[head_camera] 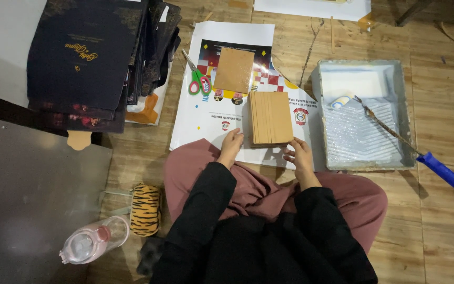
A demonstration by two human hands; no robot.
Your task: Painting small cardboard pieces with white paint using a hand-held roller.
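A stack of brown cardboard squares (270, 117) lies fanned on a white printed poster (211, 113) on the wooden floor. My left hand (230, 146) rests just left of the stack's near edge, fingers on the poster. Just below the stack's near right corner, my right hand (300, 155) has its fingers loosely curled. Neither hand holds anything. A single brown cardboard square (234, 70) lies farther away on the poster. Green-handled scissors (198, 79) lie beside that square.
A grey paint tray (405, 126) with white glue stands to the right, with a blue-handled roller (411, 147) in it. Dark printed folders (90, 58) are piled at far left. Near my left knee lie a tiger-striped pouch (145, 209) and a clear bottle (93, 240).
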